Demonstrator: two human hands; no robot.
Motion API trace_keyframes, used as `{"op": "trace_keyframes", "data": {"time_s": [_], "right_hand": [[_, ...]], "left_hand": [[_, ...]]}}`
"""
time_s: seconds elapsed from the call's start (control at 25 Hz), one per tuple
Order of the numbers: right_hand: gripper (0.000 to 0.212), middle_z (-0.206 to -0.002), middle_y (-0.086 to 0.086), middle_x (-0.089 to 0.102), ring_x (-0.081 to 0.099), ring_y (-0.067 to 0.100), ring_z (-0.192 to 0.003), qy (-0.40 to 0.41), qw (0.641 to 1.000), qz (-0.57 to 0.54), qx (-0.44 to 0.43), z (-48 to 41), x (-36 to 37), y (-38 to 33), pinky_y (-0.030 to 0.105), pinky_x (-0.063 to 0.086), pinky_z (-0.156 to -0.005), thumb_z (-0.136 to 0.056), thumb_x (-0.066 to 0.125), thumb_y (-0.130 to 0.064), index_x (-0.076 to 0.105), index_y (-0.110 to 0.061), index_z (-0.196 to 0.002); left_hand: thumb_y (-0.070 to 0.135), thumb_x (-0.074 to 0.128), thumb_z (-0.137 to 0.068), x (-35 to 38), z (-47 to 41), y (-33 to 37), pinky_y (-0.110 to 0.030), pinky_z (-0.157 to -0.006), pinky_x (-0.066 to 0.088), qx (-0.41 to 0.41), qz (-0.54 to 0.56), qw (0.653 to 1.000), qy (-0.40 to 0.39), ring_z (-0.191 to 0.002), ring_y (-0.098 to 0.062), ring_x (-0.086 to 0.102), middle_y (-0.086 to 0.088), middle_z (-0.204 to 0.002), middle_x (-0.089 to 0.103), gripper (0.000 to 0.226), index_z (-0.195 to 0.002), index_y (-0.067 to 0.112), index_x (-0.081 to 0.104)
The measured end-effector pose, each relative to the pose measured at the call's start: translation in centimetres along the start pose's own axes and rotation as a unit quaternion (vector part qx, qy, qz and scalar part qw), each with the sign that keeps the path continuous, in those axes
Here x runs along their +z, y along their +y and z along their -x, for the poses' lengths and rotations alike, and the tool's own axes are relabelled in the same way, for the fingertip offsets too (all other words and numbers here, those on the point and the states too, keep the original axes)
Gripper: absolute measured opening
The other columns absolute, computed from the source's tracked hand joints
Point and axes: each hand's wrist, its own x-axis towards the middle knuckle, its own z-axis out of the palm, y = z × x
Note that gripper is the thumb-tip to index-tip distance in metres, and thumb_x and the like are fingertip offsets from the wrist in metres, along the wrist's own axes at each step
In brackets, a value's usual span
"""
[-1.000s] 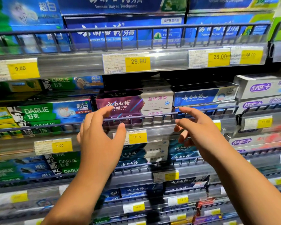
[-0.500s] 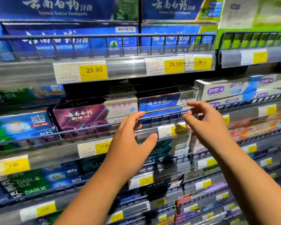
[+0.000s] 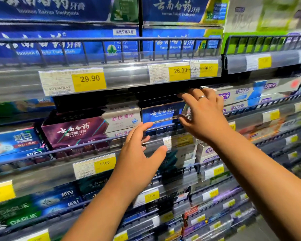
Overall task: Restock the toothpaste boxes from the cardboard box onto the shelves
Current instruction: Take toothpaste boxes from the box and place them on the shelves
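Centre of frame: right hand (image 3: 204, 115) at the right end of blue toothpaste box (image 3: 161, 113) on the middle shelf (image 3: 42, 174). Thumb below, fingers (image 3: 188, 98) curled over the top; apparently clamped on it, contact blurred. Left hand (image 3: 139, 153) lower centre, fingers spread apart, holding nothing, just before wire rail (image 3: 87, 143). Purple box (image 3: 73, 131) adjoins at left.

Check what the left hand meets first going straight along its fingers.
Probably the dark metal wire shelf rail, right at the fingertips of the left hand; just behind it sits the blue rectangular toothpaste box the right hand grips. Depth is unclear.
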Motion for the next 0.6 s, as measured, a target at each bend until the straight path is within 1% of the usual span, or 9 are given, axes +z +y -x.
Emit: {"op": "trace_keyframes", "data": {"time_s": [0.12,0.2,0.36,0.48,0.52,0.56,0.6], "right_hand": [[0.055,-0.132,0.002,0.051,0.036,0.031,-0.127,-0.002,1.000,0.010,-0.020,-0.8,0.6,0.6,0.046,0.020,-0.103,-0.085,0.056,-0.051,0.042,-0.031,-0.135],[0.050,-0.124,0.003,0.055,0.044,0.029,-0.119,0.004,0.999,0.006,-0.034,-1.2,1.0,1.2,0.048,0.019,-0.104,-0.085,0.056,-0.051,0.046,-0.031,-0.130],[0.049,-0.123,0.001,0.056,0.048,0.029,-0.114,0.037,0.997,-0.012,-0.071,-1.2,2.0,2.6,0.051,0.020,-0.100,-0.083,0.062,-0.045,0.049,-0.033,-0.129],[0.047,-0.122,0.002,0.057,0.048,0.031,-0.111,0.059,0.993,-0.036,-0.097,-1.4,2.7,3.8,0.049,0.021,-0.094,-0.082,0.065,-0.034,0.052,-0.033,-0.128],[0.047,-0.122,0.002,0.057,0.048,0.031,-0.111,0.067,0.992,-0.042,-0.104,-1.4,2.7,4.2,0.049,0.020,-0.093,-0.082,0.065,-0.031,0.052,-0.032,-0.127],[0.049,-0.123,0.002,0.057,0.047,0.031,-0.112,0.071,0.990,-0.045,-0.110,-1.4,2.7,4.5,0.048,0.020,-0.092,-0.081,0.066,-0.028,0.052,-0.032,-0.127],[0.051,-0.124,0.001,0.056,0.046,0.031,-0.114,0.072,0.989,-0.046,-0.117,-1.5,2.8,4.7,0.049,0.019,-0.093,-0.080,0.067,-0.026,0.051,-0.033,-0.128]], "left_hand": [[0.036,0.063,-0.086,0.5,-0.3,0.1,-0.029,-0.109,0.038,0.007,-0.010,1.000,0.023,-0.126,0.005,0.042,0.021,-0.147,0.034,0.053,-0.129,0.053,0.036],[0.037,0.063,-0.086,1.1,-0.7,0.4,-0.029,-0.108,0.038,0.005,-0.028,0.999,0.045,-0.127,0.001,0.042,0.021,-0.148,0.033,0.054,-0.131,0.053,0.037],[0.038,0.062,-0.084,2.5,-1.5,0.8,-0.030,-0.107,0.038,0.020,-0.071,0.992,0.106,-0.126,0.001,0.042,0.021,-0.146,0.033,0.054,-0.129,0.053,0.037],[0.037,0.060,-0.085,4.2,-2.0,1.1,-0.026,-0.107,0.034,0.031,-0.105,0.983,0.150,-0.127,0.001,0.040,0.020,-0.145,0.033,0.045,-0.123,0.051,0.041],[0.036,0.060,-0.087,4.5,-2.2,1.4,-0.025,-0.106,0.032,0.054,-0.150,0.972,0.174,-0.128,-0.002,0.040,0.018,-0.142,0.036,0.040,-0.122,0.048,0.044],[0.034,0.060,-0.086,4.6,-2.6,1.5,-0.026,-0.105,0.031,0.086,-0.216,0.952,0.201,-0.127,-0.008,0.042,0.014,-0.139,0.041,0.038,-0.121,0.043,0.049],[0.032,0.060,-0.082,4.4,-3.3,1.5,-0.029,-0.104,0.032,0.116,-0.293,0.922,0.223,-0.124,-0.015,0.044,0.008,-0.135,0.047,0.039,-0.121,0.035,0.055]]}}
